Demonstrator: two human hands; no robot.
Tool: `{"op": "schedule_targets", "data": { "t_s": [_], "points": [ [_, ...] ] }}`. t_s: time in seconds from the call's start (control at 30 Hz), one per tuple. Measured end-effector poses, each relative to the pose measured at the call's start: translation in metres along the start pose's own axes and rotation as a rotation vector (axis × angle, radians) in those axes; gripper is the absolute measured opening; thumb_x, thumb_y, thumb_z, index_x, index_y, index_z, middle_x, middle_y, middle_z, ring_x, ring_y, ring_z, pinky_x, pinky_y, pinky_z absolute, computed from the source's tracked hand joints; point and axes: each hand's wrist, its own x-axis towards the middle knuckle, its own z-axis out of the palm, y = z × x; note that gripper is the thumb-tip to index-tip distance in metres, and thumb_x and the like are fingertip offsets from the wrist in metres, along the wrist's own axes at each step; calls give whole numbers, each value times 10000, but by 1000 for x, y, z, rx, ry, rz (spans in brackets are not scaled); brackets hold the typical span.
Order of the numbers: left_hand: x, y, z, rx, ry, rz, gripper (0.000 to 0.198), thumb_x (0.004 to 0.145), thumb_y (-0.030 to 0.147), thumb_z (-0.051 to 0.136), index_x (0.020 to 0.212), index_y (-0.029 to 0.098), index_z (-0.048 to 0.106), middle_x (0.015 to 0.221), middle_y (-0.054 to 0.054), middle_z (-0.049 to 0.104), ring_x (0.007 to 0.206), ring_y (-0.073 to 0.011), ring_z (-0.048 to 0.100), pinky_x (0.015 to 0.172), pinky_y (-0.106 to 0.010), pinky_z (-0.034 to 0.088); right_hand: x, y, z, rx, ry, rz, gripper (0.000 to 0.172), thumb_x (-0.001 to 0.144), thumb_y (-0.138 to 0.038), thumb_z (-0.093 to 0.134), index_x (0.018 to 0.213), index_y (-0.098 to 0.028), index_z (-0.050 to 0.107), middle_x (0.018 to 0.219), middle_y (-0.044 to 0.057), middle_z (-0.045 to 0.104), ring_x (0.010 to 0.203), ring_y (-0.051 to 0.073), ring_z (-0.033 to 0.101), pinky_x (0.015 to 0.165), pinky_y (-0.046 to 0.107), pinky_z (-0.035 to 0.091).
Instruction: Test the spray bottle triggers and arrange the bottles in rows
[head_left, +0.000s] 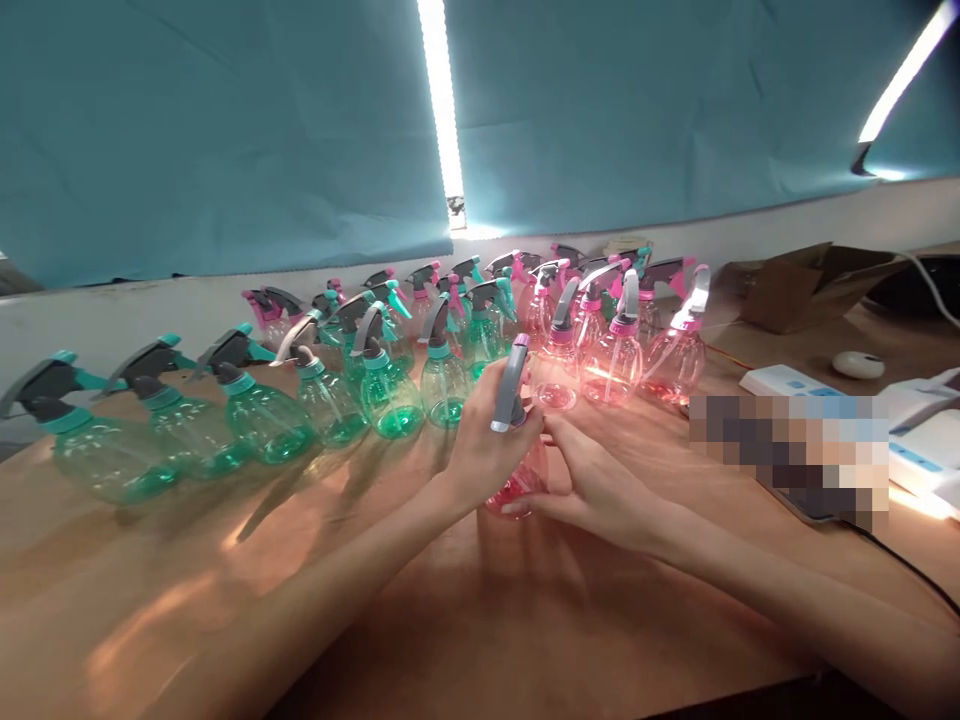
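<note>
A clear pink spray bottle [517, 488] with a grey trigger head [510, 388] stands on the brown table [465, 620] in front of me. My left hand [491, 435] is wrapped round its neck and trigger head. My right hand [592, 480] rests against the bottle's right side, fingers curved on the pink body. Behind it stand rows of similar bottles: green ones [262, 420] with teal-and-grey heads to the left, pink ones [615, 360] to the right.
A white device [787, 382] and a second white box [930, 440] lie at the right, with a white oval object [857, 364], a crumpled brown box [810, 285] and a black cable [911, 570]. A teal curtain [225, 130] hangs behind.
</note>
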Motion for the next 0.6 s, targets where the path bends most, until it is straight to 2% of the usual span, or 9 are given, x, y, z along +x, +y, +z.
{"op": "schedule_targets", "data": {
  "t_s": [0.17, 0.27, 0.47, 0.6],
  "points": [
    [10, -11, 7, 54, 13, -9, 492, 808, 329, 720, 1239, 219, 509, 1139, -69, 603, 937, -183, 612, 857, -386, 544, 0, 1, 1, -107, 64, 91, 597, 771, -558, 722, 1215, -223, 503, 1162, 119, 643, 1055, 338, 622, 843, 488, 538],
    [13, -12, 5, 74, -1, -17, 591, 792, 397, 738, 1293, 234, 471, 1100, -59, 587, 901, -180, 610, 826, -379, 535, 4, -4, 2, -171, 100, 110, 554, 796, -548, 696, 1221, -239, 521, 1141, 114, 658, 1042, 339, 632, 830, 490, 536],
    [14, -4, -12, 96, -107, -13, 717, 788, 364, 735, 1384, 216, 366, 1316, -140, 486, 1109, -258, 575, 966, -452, 491, 14, -7, 3, -182, 65, 70, 494, 848, -487, 653, 1261, -259, 508, 1179, 86, 664, 1073, 310, 628, 850, 445, 533],
    [5, -13, -29, 95, -136, 3, 822, 779, 343, 749, 1445, 269, 273, 1468, -148, 360, 1348, -308, 411, 1066, -490, 437, 24, 3, 3, -296, 59, 71, 518, 880, -515, 582, 1310, -245, 478, 1209, 126, 635, 1136, 335, 592, 934, 486, 490]
  ]
}}
